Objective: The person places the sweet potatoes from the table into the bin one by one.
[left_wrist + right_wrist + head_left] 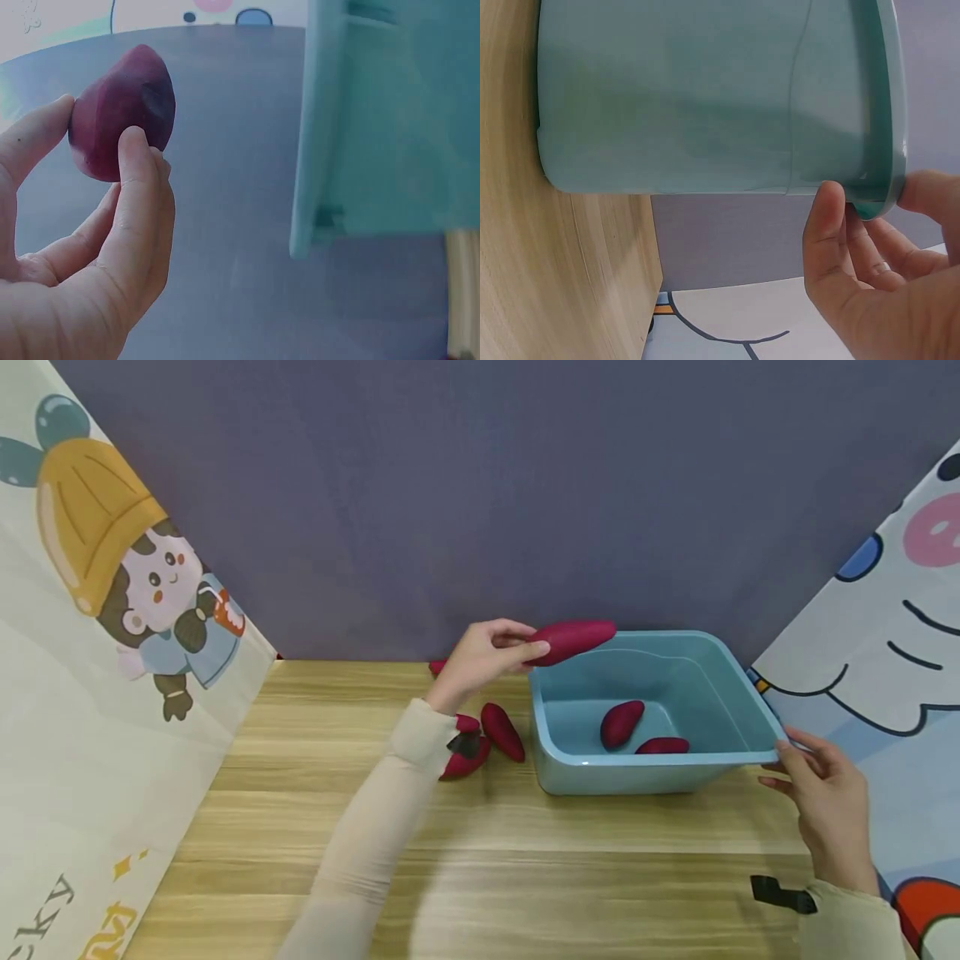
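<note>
My left hand [487,657] pinches a dark red sweet potato [577,639] between thumb and fingers, raised over the left back corner of a light blue plastic bin [637,775]. In the left wrist view the thumb and fingertips grip the sweet potato [127,105] near one end, apart from the bin wall [390,135]. My right hand [828,802] holds the bin's front right corner, thumb at the rim and fingers beneath it, as the right wrist view shows at the rim [897,112]. Two sweet potatoes, one rounder [622,724] and one partly hidden [663,746], lie inside the bin.
Left of the bin, another sweet potato [502,732] lies on the wood-grain table [300,827]. More [467,762] sit beside it, partly covered by my left wrist. A dark grey panel [480,510] rises behind, with printed cartoon sheets [67,710] on both sides.
</note>
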